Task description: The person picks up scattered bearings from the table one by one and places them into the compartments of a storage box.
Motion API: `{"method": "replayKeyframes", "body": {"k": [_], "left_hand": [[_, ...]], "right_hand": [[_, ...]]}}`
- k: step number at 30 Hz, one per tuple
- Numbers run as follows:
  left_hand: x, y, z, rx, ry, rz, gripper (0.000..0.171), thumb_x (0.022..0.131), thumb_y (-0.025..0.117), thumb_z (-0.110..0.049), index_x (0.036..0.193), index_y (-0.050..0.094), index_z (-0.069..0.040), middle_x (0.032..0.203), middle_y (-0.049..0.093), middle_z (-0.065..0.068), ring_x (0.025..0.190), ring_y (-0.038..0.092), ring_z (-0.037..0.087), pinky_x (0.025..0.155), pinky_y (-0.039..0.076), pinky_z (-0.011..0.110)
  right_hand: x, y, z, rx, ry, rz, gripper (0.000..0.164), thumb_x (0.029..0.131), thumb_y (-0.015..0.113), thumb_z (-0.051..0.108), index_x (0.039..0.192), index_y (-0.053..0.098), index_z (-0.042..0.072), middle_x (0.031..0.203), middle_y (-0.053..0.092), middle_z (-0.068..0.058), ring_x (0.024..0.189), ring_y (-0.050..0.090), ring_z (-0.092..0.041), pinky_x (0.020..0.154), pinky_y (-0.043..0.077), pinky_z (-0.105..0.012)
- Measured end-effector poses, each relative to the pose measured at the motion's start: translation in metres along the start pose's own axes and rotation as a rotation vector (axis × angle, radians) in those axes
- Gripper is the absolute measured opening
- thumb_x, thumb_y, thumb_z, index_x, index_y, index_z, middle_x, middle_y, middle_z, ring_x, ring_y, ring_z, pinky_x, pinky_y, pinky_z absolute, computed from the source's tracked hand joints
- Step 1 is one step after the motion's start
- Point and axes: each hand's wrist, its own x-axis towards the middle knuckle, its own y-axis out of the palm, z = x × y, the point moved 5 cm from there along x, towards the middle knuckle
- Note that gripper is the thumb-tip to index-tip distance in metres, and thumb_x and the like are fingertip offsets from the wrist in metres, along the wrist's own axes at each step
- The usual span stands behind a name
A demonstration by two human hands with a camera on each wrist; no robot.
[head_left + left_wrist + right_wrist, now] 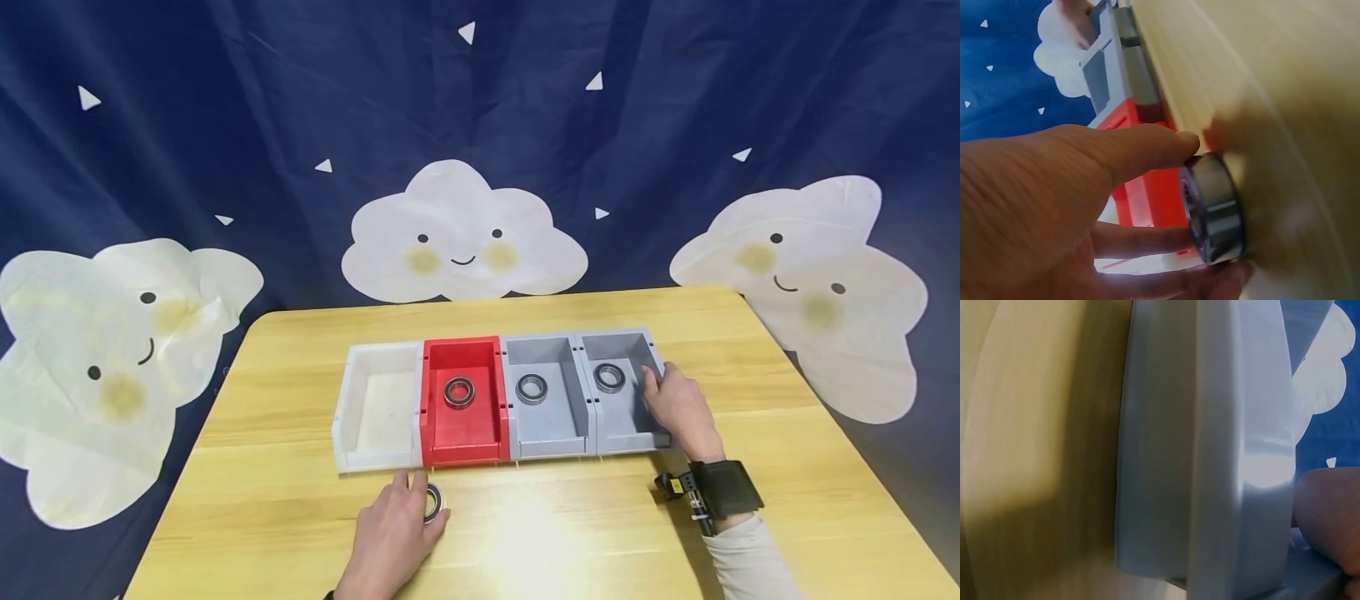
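Observation:
My left hand (393,525) pinches a ball bearing (432,502) between thumb and fingers, low over the table in front of the white and red bins. In the left wrist view, the bearing (1213,209) stands on edge with its shiny outer ring facing the wood. My right hand (678,408) grips the right side wall of the rightmost grey bin (633,442), thumb on the inner side. Inside that bin lies a bearing (609,377). Another bearing (532,388) lies in the second grey bin (551,447), and one more bearing (459,392) in the red bin (465,454).
The white bin (378,461) stands at the left end of the joined row, holding nothing. Under everything is a wood-grain table (247,467). A dark blue curtain (480,100) with clouds hangs behind it. A strapped camera (675,485) sits at the right wrist.

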Motion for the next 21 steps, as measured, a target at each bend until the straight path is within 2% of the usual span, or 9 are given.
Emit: {"method": "replayKeyframes", "body": {"k": [6,11,15,21], "left_hand": [[0.001,0.002,0.000,-0.033,0.041,-0.081,0.040,0.075,0.084,-0.029,0.096,0.064,-0.001,0.089,0.057,0.010,0.059,0.058,0.022,0.046,0.044,0.035],[0.000,-0.001,-0.001,-0.058,0.045,-0.072,0.037,0.073,0.083,-0.027,0.092,0.065,-0.001,0.083,0.051,0.007,0.055,0.050,0.016,0.045,0.040,0.031],[0.000,-0.022,-0.003,-0.101,0.035,-0.059,0.041,0.073,0.084,-0.027,0.102,0.069,-0.002,0.083,0.046,0.003,0.057,0.043,0.011,0.048,0.037,0.025],[0.011,-0.071,0.001,-0.093,0.042,-0.169,0.043,0.074,0.082,-0.026,0.107,0.071,-0.001,0.081,0.045,0.003,0.056,0.040,0.010,0.048,0.036,0.023]], "right_hand": [[0.000,-0.001,0.000,0.008,-0.001,-0.018,0.051,0.107,0.040,0.032,0.114,0.052,-0.017,0.094,0.060,-0.041,0.077,0.064,-0.046,0.060,0.049,-0.052],[-0.001,0.001,-0.001,0.015,0.009,-0.004,0.053,0.107,0.039,0.033,0.119,0.051,-0.017,0.095,0.061,-0.040,0.076,0.064,-0.043,0.057,0.049,-0.049],[-0.001,0.000,0.000,0.016,0.005,-0.011,0.052,0.107,0.040,0.033,0.118,0.051,-0.016,0.095,0.061,-0.040,0.076,0.063,-0.043,0.057,0.048,-0.048],[0.000,-0.001,-0.001,0.017,0.004,-0.011,0.051,0.107,0.040,0.032,0.117,0.051,-0.017,0.095,0.060,-0.040,0.075,0.063,-0.042,0.057,0.048,-0.048]]}}
